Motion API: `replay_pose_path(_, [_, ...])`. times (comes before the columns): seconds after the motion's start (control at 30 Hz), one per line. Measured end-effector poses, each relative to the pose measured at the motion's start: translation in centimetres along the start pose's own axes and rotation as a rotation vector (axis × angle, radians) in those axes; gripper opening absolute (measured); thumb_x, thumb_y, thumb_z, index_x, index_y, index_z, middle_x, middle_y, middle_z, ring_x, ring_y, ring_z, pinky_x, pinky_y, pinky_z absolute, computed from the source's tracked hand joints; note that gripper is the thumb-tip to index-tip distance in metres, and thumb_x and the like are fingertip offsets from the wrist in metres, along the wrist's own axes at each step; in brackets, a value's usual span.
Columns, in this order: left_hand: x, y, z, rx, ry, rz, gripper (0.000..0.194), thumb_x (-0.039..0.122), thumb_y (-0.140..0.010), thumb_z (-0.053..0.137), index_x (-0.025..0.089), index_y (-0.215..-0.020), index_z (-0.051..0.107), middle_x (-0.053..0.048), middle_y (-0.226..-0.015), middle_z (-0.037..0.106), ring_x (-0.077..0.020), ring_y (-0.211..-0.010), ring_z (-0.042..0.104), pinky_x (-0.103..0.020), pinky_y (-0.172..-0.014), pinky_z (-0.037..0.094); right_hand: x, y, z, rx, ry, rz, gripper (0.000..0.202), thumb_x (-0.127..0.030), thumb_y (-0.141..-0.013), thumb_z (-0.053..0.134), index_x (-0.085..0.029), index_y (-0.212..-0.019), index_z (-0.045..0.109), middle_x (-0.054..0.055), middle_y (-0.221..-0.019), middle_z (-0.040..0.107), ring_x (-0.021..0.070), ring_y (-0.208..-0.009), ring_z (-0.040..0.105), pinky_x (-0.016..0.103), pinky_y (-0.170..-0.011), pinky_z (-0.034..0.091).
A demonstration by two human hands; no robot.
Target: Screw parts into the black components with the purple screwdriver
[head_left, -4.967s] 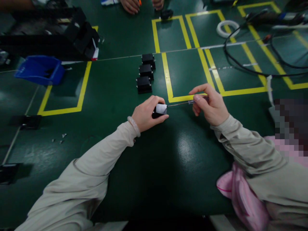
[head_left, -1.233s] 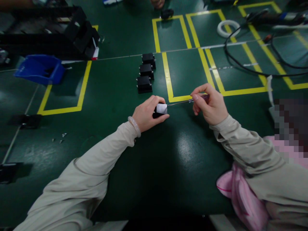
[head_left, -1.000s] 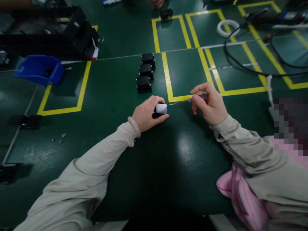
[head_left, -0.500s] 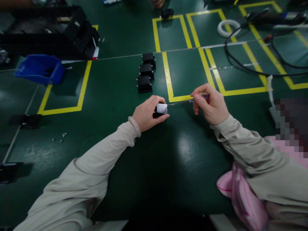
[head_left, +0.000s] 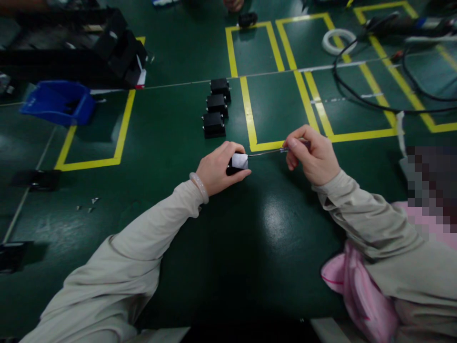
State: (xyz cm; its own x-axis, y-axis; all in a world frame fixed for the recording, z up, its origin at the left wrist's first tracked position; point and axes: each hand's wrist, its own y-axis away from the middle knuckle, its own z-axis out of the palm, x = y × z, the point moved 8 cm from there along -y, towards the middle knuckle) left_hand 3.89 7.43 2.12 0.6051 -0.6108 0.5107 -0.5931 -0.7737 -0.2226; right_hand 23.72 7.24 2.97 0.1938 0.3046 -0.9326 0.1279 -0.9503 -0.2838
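Observation:
My left hand (head_left: 218, 167) is wrapped round a small black block (head_left: 234, 169) that has a white patch (head_left: 240, 161) on its face. In my right hand (head_left: 311, 155) is a thin screwdriver (head_left: 266, 152), pinched by the handle, its shaft lying nearly level. The shaft's tip meets the right side of the block, at its upper edge. Just beyond my left hand, three black blocks (head_left: 214, 125) with small metal pins stand in a row on the green table (head_left: 171, 124).
A blue bin (head_left: 59, 102) and a large black rack (head_left: 71, 52) stand at left. Several small screws (head_left: 91, 208) lie front left. Black cable (head_left: 357, 97) and a white tape ring (head_left: 338, 42) lie at right. Another person's hand (head_left: 233, 5) shows at the top.
My right hand's fingers have shifted slightly round the screwdriver handle, less of which shows now. The block stays in my left hand at nearly the same spot.

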Motion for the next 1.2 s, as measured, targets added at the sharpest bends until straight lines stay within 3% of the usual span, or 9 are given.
replay_pose_path(0.3, [0.03, 0.00, -0.06, -0.009, 0.002, -0.014, 0.035, 0.043, -0.090, 0.066, 0.019, -0.113, 0.054, -0.007, -0.109, 0.064, -0.0224, -0.098, 0.063, -0.038, -0.085, 0.051, -0.18, 0.00, -0.15, 0.024, -0.001, -0.016, 0.037, -0.060, -0.090, 0.067, -0.025, -0.093, 0.056, -0.006, -0.054, 0.055, 0.0106, -0.040, 0.052, 0.027, -0.039, 0.039])
replay_pose_path(0.53, [-0.03, -0.02, -0.04, -0.021, 0.000, -0.027, 0.035, 0.044, -0.090, 0.065, 0.020, -0.113, 0.054, -0.008, -0.110, 0.064, -0.0229, -0.099, 0.063, -0.038, -0.086, 0.051, 0.19, 0.03, -0.03, 0.005, -0.025, 0.043, 0.038, -0.060, -0.091, 0.065, -0.026, -0.082, 0.052, -0.009, -0.045, 0.042, 0.0100, -0.035, 0.045, 0.028, -0.037, 0.036])
replay_pose_path(1.0, [-0.12, -0.03, 0.01, -0.016, 0.004, -0.024, 0.035, 0.042, -0.090, 0.066, 0.019, -0.113, 0.054, -0.008, -0.110, 0.064, -0.0228, -0.099, 0.063, -0.039, -0.087, 0.051, -0.05, 0.01, -0.22, 0.025, -0.007, 0.001, 0.034, -0.055, -0.088, 0.071, -0.025, -0.091, 0.056, -0.006, -0.056, 0.058, 0.0107, -0.040, 0.053, 0.027, -0.038, 0.040])
replay_pose_path(1.2, [-0.10, 0.03, -0.05, -0.023, 0.004, -0.026, 0.036, 0.044, -0.090, 0.066, 0.019, -0.114, 0.054, -0.008, -0.111, 0.064, -0.0227, -0.099, 0.062, -0.039, -0.087, 0.051, 0.34, -0.02, -0.05, -0.003, -0.026, 0.050, 0.034, -0.056, -0.094, 0.064, -0.025, -0.083, 0.054, -0.010, -0.043, 0.041, 0.0094, -0.034, 0.043, 0.026, -0.035, 0.034])
